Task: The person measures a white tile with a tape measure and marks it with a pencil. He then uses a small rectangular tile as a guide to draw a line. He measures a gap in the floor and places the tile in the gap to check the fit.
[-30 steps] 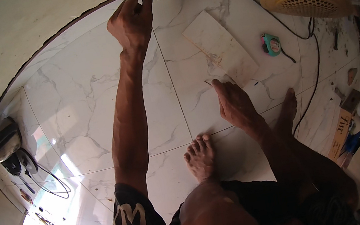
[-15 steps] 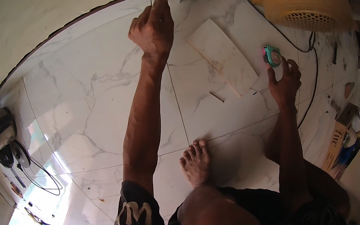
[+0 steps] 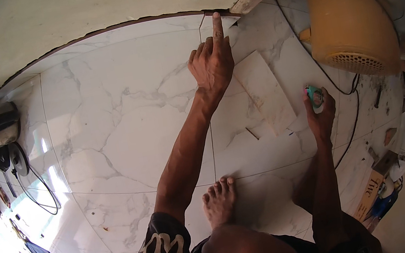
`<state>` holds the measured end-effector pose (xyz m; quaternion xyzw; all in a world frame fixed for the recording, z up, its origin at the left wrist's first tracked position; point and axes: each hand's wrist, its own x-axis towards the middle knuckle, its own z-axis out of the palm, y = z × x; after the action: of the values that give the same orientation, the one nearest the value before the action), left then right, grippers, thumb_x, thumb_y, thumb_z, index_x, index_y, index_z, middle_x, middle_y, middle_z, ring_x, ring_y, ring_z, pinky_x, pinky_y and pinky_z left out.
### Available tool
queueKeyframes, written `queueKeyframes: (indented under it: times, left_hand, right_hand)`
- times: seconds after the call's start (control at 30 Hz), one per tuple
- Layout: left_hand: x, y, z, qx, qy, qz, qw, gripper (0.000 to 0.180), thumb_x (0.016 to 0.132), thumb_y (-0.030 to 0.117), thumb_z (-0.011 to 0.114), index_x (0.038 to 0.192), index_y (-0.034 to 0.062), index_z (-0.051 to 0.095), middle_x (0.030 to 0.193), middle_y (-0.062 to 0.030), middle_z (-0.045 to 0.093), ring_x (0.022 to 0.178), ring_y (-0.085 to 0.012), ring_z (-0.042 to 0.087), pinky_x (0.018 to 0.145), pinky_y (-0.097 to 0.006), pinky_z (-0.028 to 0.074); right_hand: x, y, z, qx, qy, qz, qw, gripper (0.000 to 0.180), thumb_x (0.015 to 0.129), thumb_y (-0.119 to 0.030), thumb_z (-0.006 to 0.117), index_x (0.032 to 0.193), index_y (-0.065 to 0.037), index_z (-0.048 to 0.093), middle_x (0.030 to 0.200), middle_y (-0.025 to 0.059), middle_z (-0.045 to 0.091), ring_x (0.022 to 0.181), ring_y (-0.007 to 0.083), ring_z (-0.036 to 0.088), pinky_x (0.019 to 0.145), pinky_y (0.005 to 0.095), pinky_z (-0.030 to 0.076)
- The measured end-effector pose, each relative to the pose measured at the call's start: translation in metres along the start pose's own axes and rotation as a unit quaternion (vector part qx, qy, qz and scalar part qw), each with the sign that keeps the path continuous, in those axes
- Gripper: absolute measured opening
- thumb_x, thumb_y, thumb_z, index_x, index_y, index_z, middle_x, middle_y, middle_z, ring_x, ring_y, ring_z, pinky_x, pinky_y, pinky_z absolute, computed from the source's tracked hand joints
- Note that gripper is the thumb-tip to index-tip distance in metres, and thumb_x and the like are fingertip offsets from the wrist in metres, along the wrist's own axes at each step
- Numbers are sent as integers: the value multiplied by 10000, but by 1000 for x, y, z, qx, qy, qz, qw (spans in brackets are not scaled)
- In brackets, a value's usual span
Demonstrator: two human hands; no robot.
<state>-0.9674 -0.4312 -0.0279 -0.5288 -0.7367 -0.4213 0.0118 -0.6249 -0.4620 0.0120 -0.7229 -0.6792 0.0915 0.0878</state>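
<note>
Nearest, the right hand (image 3: 323, 119) pinches the tape (image 3: 316, 96) – teal, compact, with a pink patch – between thumb and fingers, above the floor (image 3: 258, 198). Just left of it lies the tile (image 3: 267, 88), pale and stained, long axis running from near right to far left. Farther, ahead and left of the tape, the white strip (image 3: 226, 20) edges the wall (image 3: 110, 4); the left hand (image 3: 212, 65) is nearer, index outstretched to it, other fingers curled – their grip, if any, hidden.

Wht tile flr (image 3: 104, 122), gray veins; on it: loose tile pc (image 3: 264, 88), blk cord (image 3: 355, 83).
</note>
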Motion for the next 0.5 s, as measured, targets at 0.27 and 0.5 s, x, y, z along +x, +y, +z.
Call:
queueKeyframes:
  times: [0.27, 0.5]
  left_hand:
    - [-1, 0, 1, -3, 22, 6, 1000, 784, 879, 137, 776, 1583, 169, 431, 713, -28, 588, 576, -213, 579, 546, -367, 481]
    - [3, -2, 9, -22, 70, 28, 997, 665, 893, 95, 760, 1513, 176, 535, 738, -25, 630, 580, -181, 584, 531, -341, 478]
  right_hand:
    - [17, -9, 3, 49, -46, 46, 997, 677, 946, -423, 717, 1457, -37, 497, 1363, 220, 498, 1211, 373, 592, 1012, 482, 520]
    - [2, -27, -22, 21, -41, 61, 997, 576, 958, -398, 701, 1388, -45, 551, 1329, 216, 525, 1192, 352, 605, 995, 463, 520]
